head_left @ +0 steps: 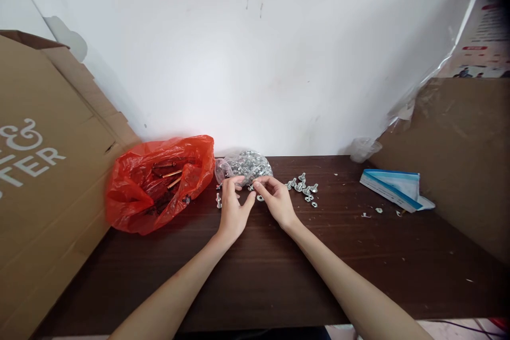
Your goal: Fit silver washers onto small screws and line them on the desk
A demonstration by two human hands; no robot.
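Observation:
My left hand [232, 203] and my right hand [277, 200] meet over the dark wooden table [255, 271], fingertips pinched together around a small metal fastener [251, 187] between them. Just behind the fingers lies a clear plastic bag of silvery metal parts [249, 164]. Several assembled bolts [303, 187] stand in a loose group to the right of my right hand. A single bolt [218, 201] lies left of my left hand.
A red plastic bag [157, 183] holding brass-coloured and dark parts sits at the left. A large cardboard box [43, 170] leans on the left, more cardboard [462, 159] on the right. A blue-and-white packet [392, 187] and a clear cup [363, 149] lie at the right rear.

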